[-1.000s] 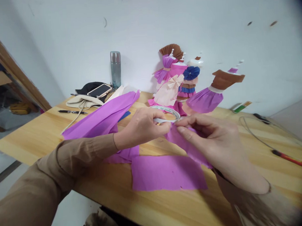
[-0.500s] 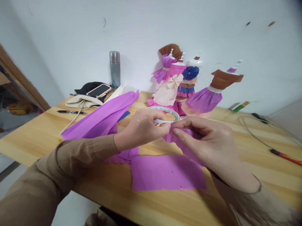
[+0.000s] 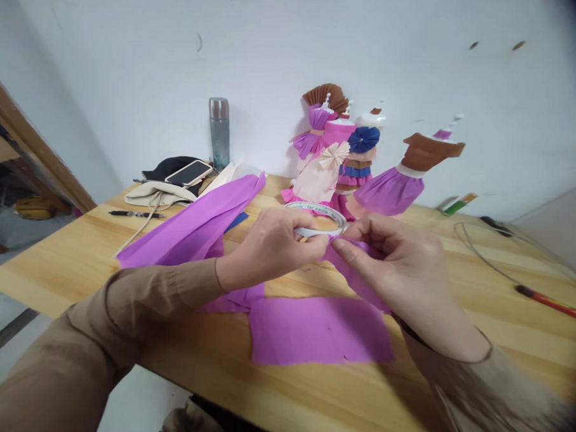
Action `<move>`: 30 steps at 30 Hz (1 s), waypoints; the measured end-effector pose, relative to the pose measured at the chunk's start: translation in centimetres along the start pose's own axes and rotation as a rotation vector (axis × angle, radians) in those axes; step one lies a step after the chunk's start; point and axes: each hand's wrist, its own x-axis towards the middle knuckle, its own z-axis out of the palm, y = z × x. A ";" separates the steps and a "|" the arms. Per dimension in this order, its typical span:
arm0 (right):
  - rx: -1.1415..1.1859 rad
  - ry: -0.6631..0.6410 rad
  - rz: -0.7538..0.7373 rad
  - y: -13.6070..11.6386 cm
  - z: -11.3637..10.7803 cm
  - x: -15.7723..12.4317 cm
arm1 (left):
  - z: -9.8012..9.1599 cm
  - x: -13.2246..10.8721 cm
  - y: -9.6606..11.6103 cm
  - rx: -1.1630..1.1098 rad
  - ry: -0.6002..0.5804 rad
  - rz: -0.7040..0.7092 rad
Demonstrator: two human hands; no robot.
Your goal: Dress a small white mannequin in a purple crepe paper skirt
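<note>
My left hand (image 3: 282, 242) is closed round a roll of tape (image 3: 336, 221), its white ring printed inside with small lettering. Thumb and forefinger of that hand press together beside the edge of a purple crepe paper strip (image 3: 352, 270). My right hand (image 3: 399, 256) pinches the gathered top of this strip, close to the left fingertips, and the strip hangs below. What lies exactly between the fingertips is hidden. Flat on the table under both hands is a purple crepe paper rectangle (image 3: 316, 332). A longer folded purple sheet (image 3: 197, 223) lies at the left.
Several small dress forms in paper dresses (image 3: 335, 137) stand against the wall, one with a brown top (image 3: 426, 152) further right. A flask (image 3: 220, 133), a phone (image 3: 189, 173), a cloth bag (image 3: 160, 193) and a pen (image 3: 136, 214) are back left. A red-handled tool (image 3: 554, 303) lies right.
The tape roll has shifted slightly right and turned a little in my left hand. My right fingers have curled in more on the purple strip, with less of it showing.
</note>
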 end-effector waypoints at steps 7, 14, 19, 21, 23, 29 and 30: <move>-0.035 0.023 -0.063 -0.8 -0.3 -0.2 | -0.2 0.0 0.2 0.037 -0.032 -0.048; -0.055 0.040 -0.073 -1.4 -0.2 -0.4 | -0.2 0.0 0.2 0.010 -0.012 0.011; -0.065 0.059 -0.090 -1.5 0.0 -0.8 | -0.2 0.1 0.2 0.023 -0.012 0.011; -0.060 0.050 -0.104 -1.5 0.1 -0.8 | -0.2 0.0 0.2 0.018 -0.019 0.012; -0.065 0.047 -0.134 -1.4 0.0 -0.6 | -0.2 0.0 0.3 -0.002 -0.016 0.023; -0.065 0.051 -0.167 -1.1 -0.2 -0.3 | -0.2 -0.1 0.5 -0.015 -0.026 -0.032; -0.061 0.051 -0.174 -1.1 -0.2 -0.3 | -0.2 -0.1 0.5 -0.013 -0.025 -0.043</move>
